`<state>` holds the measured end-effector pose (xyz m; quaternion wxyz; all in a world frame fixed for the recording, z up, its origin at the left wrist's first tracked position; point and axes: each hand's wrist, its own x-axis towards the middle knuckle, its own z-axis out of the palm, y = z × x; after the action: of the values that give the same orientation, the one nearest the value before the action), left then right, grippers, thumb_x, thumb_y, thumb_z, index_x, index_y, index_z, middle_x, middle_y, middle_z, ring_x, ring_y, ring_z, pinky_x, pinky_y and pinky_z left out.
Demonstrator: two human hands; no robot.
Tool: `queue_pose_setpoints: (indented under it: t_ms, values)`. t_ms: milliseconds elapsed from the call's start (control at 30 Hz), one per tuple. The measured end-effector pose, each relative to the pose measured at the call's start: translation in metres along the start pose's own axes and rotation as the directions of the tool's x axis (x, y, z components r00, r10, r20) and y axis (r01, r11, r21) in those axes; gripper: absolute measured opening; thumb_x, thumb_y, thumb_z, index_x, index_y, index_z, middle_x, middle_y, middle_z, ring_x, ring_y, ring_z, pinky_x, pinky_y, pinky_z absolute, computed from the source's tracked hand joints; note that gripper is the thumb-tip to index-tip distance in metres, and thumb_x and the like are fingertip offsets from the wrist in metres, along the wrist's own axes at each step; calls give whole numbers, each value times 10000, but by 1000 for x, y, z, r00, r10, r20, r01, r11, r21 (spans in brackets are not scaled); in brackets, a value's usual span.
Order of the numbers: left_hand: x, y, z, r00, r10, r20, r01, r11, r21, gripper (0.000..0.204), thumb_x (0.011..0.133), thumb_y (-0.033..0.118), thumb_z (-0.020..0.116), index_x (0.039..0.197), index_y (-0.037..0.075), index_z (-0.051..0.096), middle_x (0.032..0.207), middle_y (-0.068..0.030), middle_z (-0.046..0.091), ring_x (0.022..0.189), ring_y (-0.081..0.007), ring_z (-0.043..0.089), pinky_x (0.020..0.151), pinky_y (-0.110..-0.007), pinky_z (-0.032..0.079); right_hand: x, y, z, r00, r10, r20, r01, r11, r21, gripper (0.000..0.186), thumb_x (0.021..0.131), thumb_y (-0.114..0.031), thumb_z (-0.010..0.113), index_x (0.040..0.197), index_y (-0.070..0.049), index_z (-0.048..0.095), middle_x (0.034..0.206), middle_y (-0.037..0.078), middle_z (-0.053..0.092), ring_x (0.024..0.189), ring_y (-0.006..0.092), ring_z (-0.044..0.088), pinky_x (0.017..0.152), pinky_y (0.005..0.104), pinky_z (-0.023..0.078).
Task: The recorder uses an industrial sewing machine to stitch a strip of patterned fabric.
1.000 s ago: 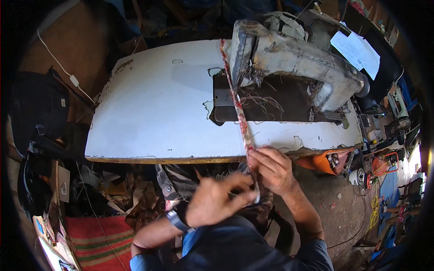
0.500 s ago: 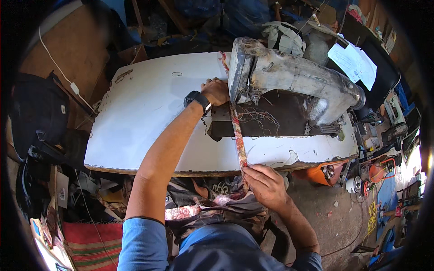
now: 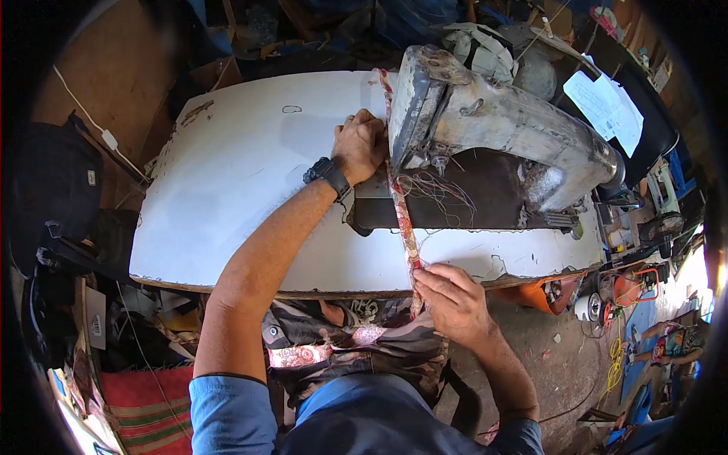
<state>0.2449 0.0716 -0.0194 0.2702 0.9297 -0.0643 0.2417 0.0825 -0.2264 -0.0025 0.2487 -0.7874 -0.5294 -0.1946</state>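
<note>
A narrow red-and-cream floral fabric strip [image 3: 405,231] runs across the white table [image 3: 227,189], under the head of a worn grey sewing machine [image 3: 516,121]. My left hand [image 3: 359,148], with a black watch on its wrist, rests beside the needle area, its fingers curled at the strip; the fingertips are partly hidden. My right hand [image 3: 456,302] pinches the near part of the strip just off the table's front edge. The strip's near end hangs toward my lap, where more floral fabric [image 3: 301,356] lies. Beyond the needle, the strip reaches the far edge.
Loose threads [image 3: 444,189] lie on the machine's dark bed. White paper [image 3: 607,106] sits at the back right. An orange container [image 3: 533,296] stands under the table's right front edge. A black bag [image 3: 57,189] is at left, and a yellow cord [image 3: 616,364] at right.
The view has shifted slightly, so the table and machine appear higher. More of the strip shows beyond the needle. My right hand is still pinching it, a little closer to the table.
</note>
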Motion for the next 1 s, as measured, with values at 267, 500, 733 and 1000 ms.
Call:
queue_pose_setpoints:
  t_ms: [267, 500, 733, 1000]
  values:
    - [19, -15, 3, 997, 17, -71, -16, 1000, 20, 233, 859, 237, 767, 1049, 107, 736, 1183, -118, 634, 1163, -375, 584, 944, -554, 442, 21, 24, 2, 998, 15, 54, -17, 999, 38, 294, 761, -8, 747, 1053, 24, 768, 1194, 84, 729, 1155, 260, 643, 948, 382, 566]
    - [38, -19, 5, 992, -17, -122, 27, 997, 76, 169, 899, 79, 647, 1042, 118, 728, 1121, -114, 662, 1117, -381, 622, 919, -525, 486, 46, 41, -2, 993, 67, 100, -76, 994, 84, 310, 766, 31, 746, 1075, 32, 772, 1174, 87, 745, 1121, 267, 654, 932, 373, 571]
    - [59, -40, 13, 990, 15, -142, -1, 995, 102, 119, 922, 149, 670, 1025, 133, 726, 1146, -118, 661, 1128, -379, 617, 922, -539, 485, 59, 57, 10, 983, 132, 128, -153, 972, 179, 313, 795, 67, 684, 1092, 33, 779, 1204, 113, 758, 1165, 319, 653, 984, 403, 560]
    - [85, -56, 22, 990, -5, -144, 18, 996, 89, 153, 920, 237, 669, 1007, 122, 716, 1123, -121, 656, 1141, -386, 605, 931, -555, 475, 73, 74, 22, 984, 131, 125, -149, 977, 150, 339, 787, 65, 662, 1102, 17, 777, 1221, 97, 756, 1170, 317, 647, 999, 401, 549]
